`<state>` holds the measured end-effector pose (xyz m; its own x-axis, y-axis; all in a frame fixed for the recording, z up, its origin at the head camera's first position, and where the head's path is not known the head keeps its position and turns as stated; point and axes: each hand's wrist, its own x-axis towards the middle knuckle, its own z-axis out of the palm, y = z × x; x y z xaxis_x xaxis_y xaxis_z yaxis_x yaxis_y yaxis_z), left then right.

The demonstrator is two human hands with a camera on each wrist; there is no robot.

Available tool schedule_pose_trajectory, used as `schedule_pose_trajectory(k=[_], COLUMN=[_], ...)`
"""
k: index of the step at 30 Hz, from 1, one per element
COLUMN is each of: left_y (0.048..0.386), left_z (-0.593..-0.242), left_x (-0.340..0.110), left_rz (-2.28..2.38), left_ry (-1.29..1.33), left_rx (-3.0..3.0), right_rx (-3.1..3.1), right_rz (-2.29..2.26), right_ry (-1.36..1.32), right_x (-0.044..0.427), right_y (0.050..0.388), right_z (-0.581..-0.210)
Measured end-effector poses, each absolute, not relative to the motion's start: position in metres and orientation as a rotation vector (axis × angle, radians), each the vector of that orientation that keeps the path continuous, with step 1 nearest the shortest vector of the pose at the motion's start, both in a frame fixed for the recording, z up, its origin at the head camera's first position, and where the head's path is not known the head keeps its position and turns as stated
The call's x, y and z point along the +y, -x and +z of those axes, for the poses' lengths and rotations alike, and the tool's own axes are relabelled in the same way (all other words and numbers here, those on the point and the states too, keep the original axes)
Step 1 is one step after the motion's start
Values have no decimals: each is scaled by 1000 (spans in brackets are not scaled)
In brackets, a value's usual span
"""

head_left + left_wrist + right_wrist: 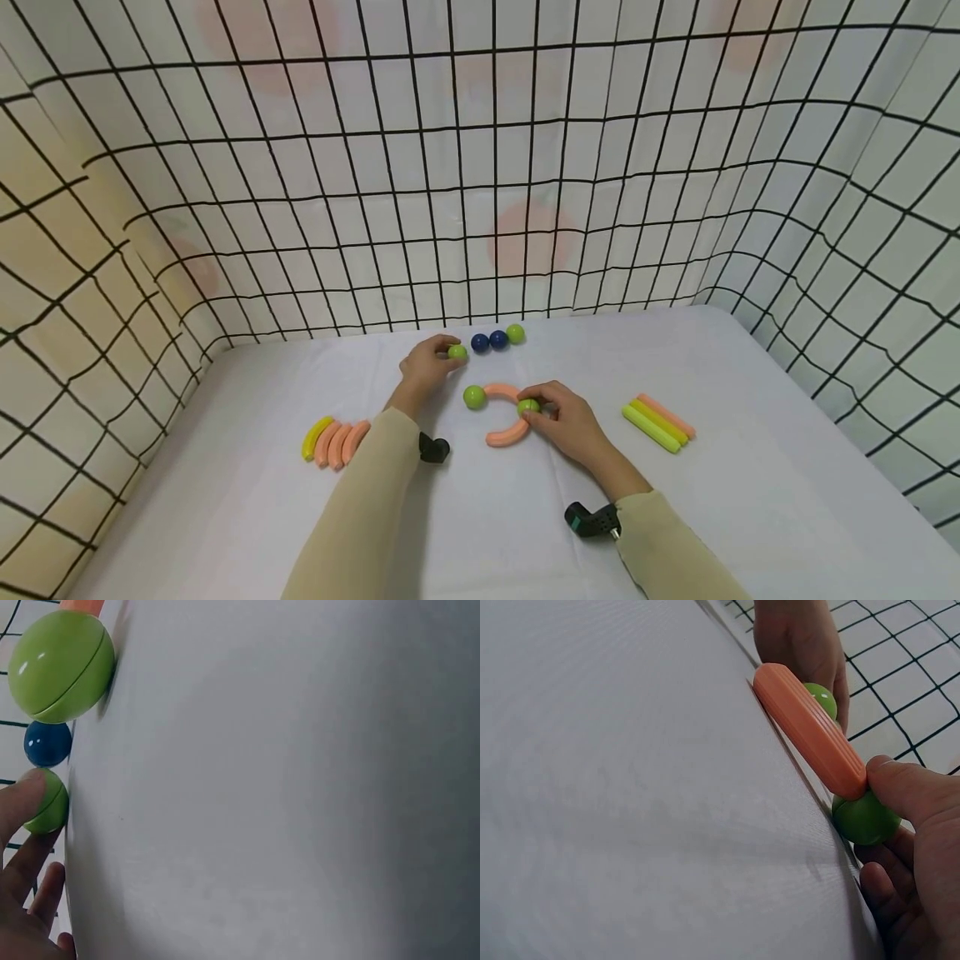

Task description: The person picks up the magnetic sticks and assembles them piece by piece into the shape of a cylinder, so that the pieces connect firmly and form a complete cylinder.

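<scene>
My left hand [429, 365] pinches a green ball [457, 352] at the back of the white table, left of two dark blue balls [489, 341]. In the left wrist view, thumb and fingers lie around that ball [52, 804]. With thumb and fingertips my right hand [564, 417] pinches another green ball [528, 407], which sits between two curved orange pieces [507, 435]. One orange piece [810, 731] touches the held ball [866, 819] in the right wrist view. A third green ball [474, 397] rests at the upper orange piece's left end.
Another green ball [515, 333] ends the back row on its right. Several curved orange pieces [337, 443] and a yellow one [317, 437] lie at left, partly behind the left sleeve. Straight sticks [658, 423] lie at right. Black netting [465, 183] surrounds the table's back and sides.
</scene>
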<state>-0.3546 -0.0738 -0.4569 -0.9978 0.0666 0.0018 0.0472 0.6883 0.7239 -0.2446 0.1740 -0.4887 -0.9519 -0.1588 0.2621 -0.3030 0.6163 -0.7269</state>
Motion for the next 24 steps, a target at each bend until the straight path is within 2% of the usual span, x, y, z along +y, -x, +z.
schedule_pose_trajectory(k=[24], left_y=[315], left_z=[-465], left_x=[-92], left_rz=[1512], left_ry=[-98], left_rx=[2756], right_rx=[-2647], right_rz=[1215], right_ry=[-399], right_x=[173], right_y=[246], right_z=[-490])
